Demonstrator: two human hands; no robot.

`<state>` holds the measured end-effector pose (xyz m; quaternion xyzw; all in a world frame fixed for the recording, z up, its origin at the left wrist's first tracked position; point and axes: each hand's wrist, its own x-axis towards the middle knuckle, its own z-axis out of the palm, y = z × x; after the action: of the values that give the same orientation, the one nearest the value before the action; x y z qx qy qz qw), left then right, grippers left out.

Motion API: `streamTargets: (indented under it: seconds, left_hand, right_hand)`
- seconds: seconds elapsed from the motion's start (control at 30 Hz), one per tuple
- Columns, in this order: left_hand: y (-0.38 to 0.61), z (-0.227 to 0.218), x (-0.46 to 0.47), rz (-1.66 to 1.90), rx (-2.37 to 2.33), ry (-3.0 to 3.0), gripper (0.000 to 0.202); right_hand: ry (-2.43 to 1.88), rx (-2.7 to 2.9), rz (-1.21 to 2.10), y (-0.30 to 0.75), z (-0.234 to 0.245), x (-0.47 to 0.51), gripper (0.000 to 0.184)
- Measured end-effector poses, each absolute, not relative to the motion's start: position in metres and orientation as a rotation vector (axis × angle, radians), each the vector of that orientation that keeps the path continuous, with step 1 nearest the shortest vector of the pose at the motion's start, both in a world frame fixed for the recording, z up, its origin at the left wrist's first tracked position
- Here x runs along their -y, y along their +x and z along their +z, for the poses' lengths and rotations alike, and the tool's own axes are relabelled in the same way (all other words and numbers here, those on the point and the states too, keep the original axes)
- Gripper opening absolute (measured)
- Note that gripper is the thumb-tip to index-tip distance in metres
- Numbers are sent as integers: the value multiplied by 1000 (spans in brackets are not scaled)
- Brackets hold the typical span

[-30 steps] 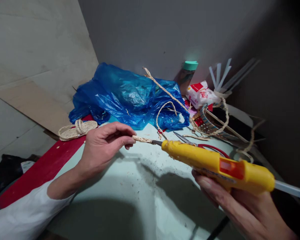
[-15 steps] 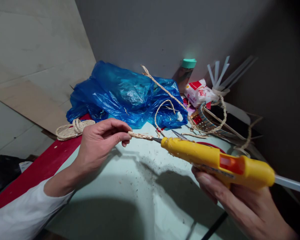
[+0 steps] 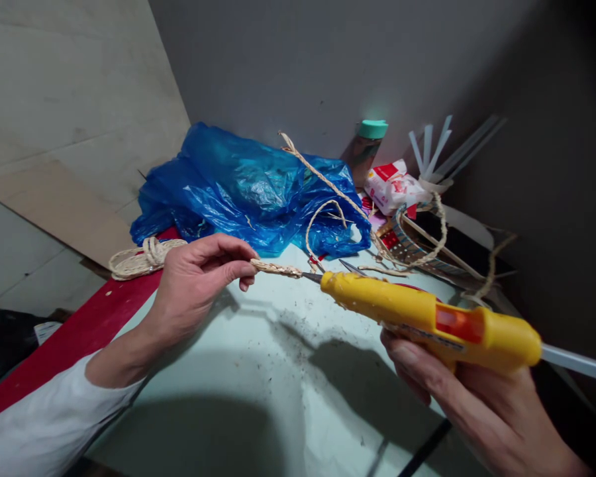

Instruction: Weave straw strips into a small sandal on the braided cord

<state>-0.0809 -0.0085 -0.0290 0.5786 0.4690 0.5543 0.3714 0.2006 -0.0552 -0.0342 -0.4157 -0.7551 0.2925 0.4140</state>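
My left hand [image 3: 196,281] pinches one end of a short braided straw cord [image 3: 277,268] above the pale green table top [image 3: 258,377]. My right hand [image 3: 477,401] grips a yellow glue gun [image 3: 427,317] with an orange trigger. Its metal nozzle touches the free end of the cord. A clear glue stick [image 3: 579,363] pokes out of the gun's back.
A crumpled blue plastic bag [image 3: 248,189] lies behind the hands. A coil of straw cord [image 3: 142,258] rests on a red board [image 3: 79,331] at left. Scissors with red handles [image 3: 357,268], a woven ring [image 3: 417,242], a teal-capped bottle [image 3: 367,149], a red-and-white packet [image 3: 395,185] and glue sticks [image 3: 434,149] crowd the back right.
My left hand and the cord have drifted slightly left and up. The glue gun has followed, its nozzle staying at the cord's end.
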Motion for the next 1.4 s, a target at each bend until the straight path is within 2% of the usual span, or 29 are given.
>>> streamTargets:
  seconds: [0.6,1.13,1.4]
  left_hand:
    - [-82,-31,6,1397,-1124,1391,10]
    - [-79,-33,5,1377,-1116,1355,8]
    - [-81,-32,-3,1428,-1138,1216,6]
  right_hand:
    - [-1030,1896,718,200,-35,57,12]
    - [-1057,1831,892,200,-37,56,12]
    - [-1175,1783,1023,194,-37,51,35]
